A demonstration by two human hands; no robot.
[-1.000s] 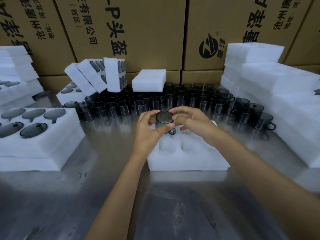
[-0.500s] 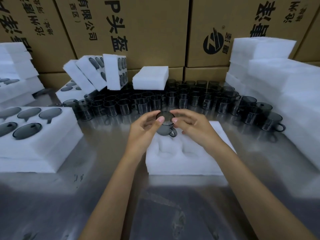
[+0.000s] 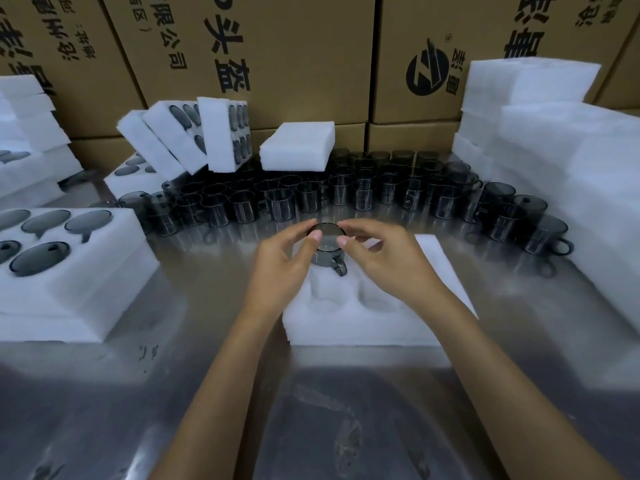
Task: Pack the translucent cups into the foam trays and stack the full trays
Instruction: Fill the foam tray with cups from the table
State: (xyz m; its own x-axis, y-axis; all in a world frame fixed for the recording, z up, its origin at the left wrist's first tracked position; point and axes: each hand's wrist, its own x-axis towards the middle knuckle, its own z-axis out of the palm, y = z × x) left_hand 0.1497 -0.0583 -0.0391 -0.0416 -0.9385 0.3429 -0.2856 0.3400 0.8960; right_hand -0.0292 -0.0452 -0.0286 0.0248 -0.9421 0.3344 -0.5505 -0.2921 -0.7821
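Note:
A dark translucent cup (image 3: 327, 249) with a small handle is held bottom-up at the far left pocket of a white foam tray (image 3: 374, 317) in the middle of the steel table. My left hand (image 3: 285, 261) pinches its left side and my right hand (image 3: 377, 258) pinches its right side. Its lower part sits in the pocket. The tray's near pockets hold nothing. Several rows of loose cups (image 3: 311, 195) stand behind the tray.
A stack of filled trays (image 3: 69, 271) sits at the left. More filled trays (image 3: 194, 136) lean at the back left, and a foam block (image 3: 298, 145) rests on the cups. Foam trays (image 3: 571, 161) pile at the right. Cardboard boxes (image 3: 294, 57) wall the back.
Both hands have lowered the cup from above the tray into the far left pocket. The camera has tilted slightly.

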